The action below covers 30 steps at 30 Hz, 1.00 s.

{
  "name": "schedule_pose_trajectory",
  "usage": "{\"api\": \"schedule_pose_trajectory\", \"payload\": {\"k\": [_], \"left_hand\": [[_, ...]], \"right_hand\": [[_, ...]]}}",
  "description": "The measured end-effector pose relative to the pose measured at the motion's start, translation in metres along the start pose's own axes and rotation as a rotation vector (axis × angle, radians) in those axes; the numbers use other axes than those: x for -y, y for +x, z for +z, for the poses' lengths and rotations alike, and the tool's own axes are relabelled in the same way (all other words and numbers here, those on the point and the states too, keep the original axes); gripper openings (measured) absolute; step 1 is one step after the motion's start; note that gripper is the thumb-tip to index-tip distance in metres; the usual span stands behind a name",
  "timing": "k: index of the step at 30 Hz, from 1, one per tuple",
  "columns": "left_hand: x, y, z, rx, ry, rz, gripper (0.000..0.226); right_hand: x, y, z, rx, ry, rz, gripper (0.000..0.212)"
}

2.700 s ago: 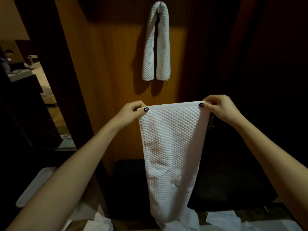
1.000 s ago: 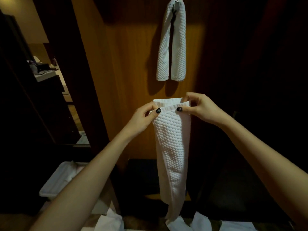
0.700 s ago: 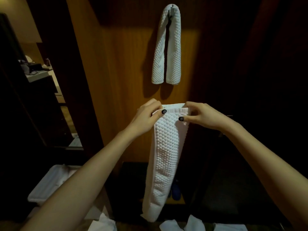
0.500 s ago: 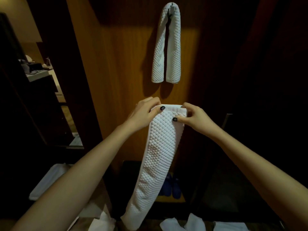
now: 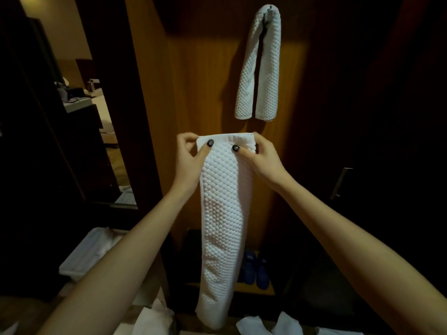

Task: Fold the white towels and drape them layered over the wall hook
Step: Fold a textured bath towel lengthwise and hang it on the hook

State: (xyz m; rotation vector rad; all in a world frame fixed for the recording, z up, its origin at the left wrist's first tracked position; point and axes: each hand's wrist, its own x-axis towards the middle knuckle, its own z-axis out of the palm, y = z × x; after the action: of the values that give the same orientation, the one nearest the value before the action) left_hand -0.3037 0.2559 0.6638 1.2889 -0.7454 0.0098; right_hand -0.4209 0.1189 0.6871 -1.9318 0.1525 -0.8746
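One hung towel (image 5: 260, 68) already drapes over the hook (image 5: 270, 7), its two ends hanging about level against the wood wall (image 5: 198, 93). Below it, in the air, a second towel (image 5: 222, 213) is folded lengthwise into a narrow strip that hangs from its top edge. The left hand (image 5: 189, 155) pinches the top left corner, thumb in front; the right hand (image 5: 261, 160) pinches the top right corner the same way.

By my reading, one towel is done and this one is folded but not yet draped over the first. Loose cloths (image 5: 285, 322) at the bottom edge may be more towels waiting; I cannot tell how many.

A few seconds ago the towel was stretched wide between hands held well apart. Now the hands sit close together and the strip is much narrower. Half a second ago its tail swung left; now it hangs nearly straight.
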Motion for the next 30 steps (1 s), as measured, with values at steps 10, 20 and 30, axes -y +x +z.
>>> {"api": "schedule_pose_trajectory", "payload": {"k": [10,20,30], "left_hand": [[0.059,-0.068,-0.004,-0.029,0.243,-0.111,0.034],[0.072,-0.079,0.019,0.229,0.165,-0.286,0.031],[0.069,-0.066,0.002,0.246,0.154,-0.252,0.017]], "right_hand": [[-0.002,0.003,0.0,-0.058,0.0,-0.024,0.016],[0.023,0.013,-0.028,-0.164,0.077,-0.069,0.019],[0.028,0.021,-0.032,-0.078,0.226,-0.026,0.012]]}}
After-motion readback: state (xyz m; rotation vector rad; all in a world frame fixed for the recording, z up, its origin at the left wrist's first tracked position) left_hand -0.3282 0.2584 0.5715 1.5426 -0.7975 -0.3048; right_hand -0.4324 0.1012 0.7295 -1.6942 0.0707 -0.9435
